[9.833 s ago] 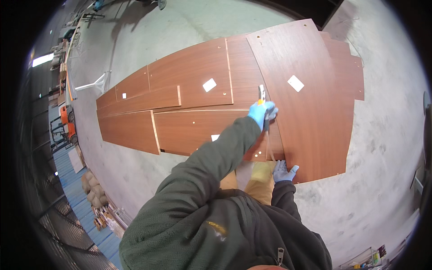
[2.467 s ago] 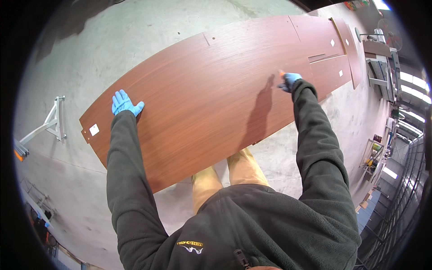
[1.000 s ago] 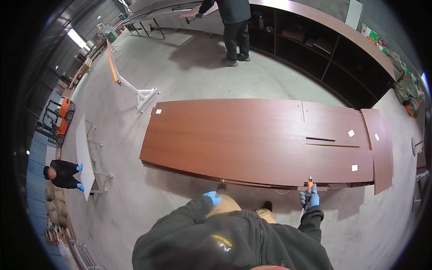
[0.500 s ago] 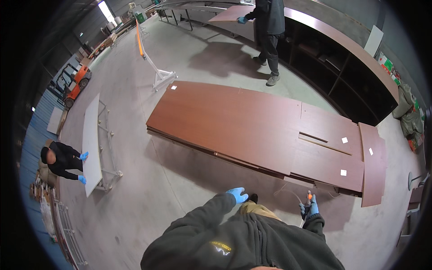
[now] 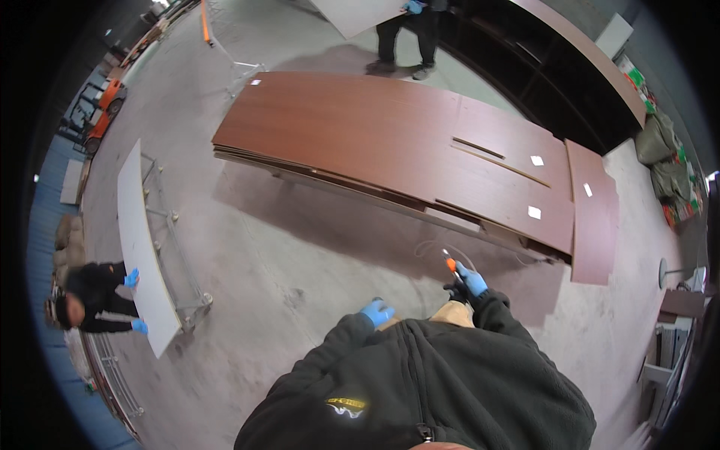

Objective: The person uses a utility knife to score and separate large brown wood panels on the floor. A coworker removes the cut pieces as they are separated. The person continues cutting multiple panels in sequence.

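My right hand (image 5: 472, 280), in a blue glove, is closed around a hand tool (image 5: 451, 265) with a black body, an orange part and a metal tip. A thin pale hose loops near it; the tool's exact kind is too small to make out. Ahead of it lies a stack of long reddish-brown wooden panels (image 5: 337, 127), apart from the hand. My left hand (image 5: 377, 311), also gloved in blue, hangs by my body with its fingers loosely apart and nothing in it.
A co-worker (image 5: 409, 37) beyond the stack holds a pale board (image 5: 358, 15). On the left, another person (image 5: 97, 296) touches a white panel (image 5: 142, 240) on a wheeled rack. A dark open cabinet (image 5: 555, 75) stands at the back right. An orange forklift (image 5: 97, 116) is far left.
My view has shifted, bringing the panel stack higher in the picture. My right hand, with the tool, is now closer to my body's middle. The far co-worker has moved left, turning the board.
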Tool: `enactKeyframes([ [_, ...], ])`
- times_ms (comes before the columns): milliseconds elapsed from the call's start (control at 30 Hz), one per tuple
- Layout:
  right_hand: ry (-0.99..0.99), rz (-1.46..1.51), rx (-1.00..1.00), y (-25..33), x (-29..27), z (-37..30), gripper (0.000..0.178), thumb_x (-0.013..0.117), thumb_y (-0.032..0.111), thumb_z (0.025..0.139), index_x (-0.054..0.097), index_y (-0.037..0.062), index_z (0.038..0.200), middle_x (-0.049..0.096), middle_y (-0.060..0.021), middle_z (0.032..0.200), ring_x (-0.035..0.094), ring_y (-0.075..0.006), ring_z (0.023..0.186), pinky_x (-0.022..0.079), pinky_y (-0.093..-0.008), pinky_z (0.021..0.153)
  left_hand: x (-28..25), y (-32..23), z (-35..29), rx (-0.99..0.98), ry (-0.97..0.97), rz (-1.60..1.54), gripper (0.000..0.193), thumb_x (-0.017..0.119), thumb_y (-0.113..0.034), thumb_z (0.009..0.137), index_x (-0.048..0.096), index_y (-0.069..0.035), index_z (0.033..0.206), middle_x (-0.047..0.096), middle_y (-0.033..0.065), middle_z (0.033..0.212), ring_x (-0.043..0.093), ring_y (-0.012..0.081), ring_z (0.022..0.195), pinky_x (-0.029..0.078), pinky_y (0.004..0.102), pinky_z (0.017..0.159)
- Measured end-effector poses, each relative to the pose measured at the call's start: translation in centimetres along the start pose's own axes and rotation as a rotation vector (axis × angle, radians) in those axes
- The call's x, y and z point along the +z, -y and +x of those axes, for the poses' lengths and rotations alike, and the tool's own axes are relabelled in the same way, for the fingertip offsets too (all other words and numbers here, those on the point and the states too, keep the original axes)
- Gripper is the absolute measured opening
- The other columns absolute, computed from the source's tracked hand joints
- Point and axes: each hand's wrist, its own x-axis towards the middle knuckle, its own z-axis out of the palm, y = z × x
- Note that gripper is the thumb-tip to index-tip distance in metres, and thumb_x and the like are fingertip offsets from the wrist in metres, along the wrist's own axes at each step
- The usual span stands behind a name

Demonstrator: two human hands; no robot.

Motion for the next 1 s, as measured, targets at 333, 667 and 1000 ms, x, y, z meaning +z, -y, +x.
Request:
enactKeyframes([
  [333,0.181,-0.306,-0.082,0.0,-18.4,-5.4,0.06,0.058,0.05,0.096,0.048,0.0108,0.14,0.066,-0.0064,0.092,0.057,-0.0109,0.063,0.048,-0.0268,0.059,20.5,-20.4,9.7,0.076,0.174,-0.97,0.061,0.052,-0.065,0.095,0.061,-0.007,0.114,0.064,0.0048,0.096,0.06,0.0178,0.088,0.047,0.0325,0.086],
  [667,0.356,-0.548,-0.236,1.4,-27.1,-8.6,0.076,0.063,0.043,0.094,0.03,0.0128,0.154,0.065,-0.0103,0.102,0.063,-0.015,0.077,0.052,-0.0318,0.07,30.6,-31.7,8.8,0.058,0.27,-1.25,0.037,0.057,-0.045,0.098,0.062,-0.009,0.096,0.065,0.006,0.082,0.063,0.0184,0.073,0.05,0.0332,0.065],
  [1000,0.29,-0.41,-0.207,4.4,-34.5,-8.4,0.082,0.065,0.038,0.095,0.021,0.0068,0.157,0.062,-0.0148,0.124,0.064,-0.0158,0.093,0.052,-0.0285,0.076,34.8,-35.6,13.4,-0.035,0.202,-1.356,0.03,0.054,-0.033,0.099,0.062,-0.007,0.113,0.067,0.0107,0.102,0.064,0.0247,0.091,0.052,0.0387,0.08],
])
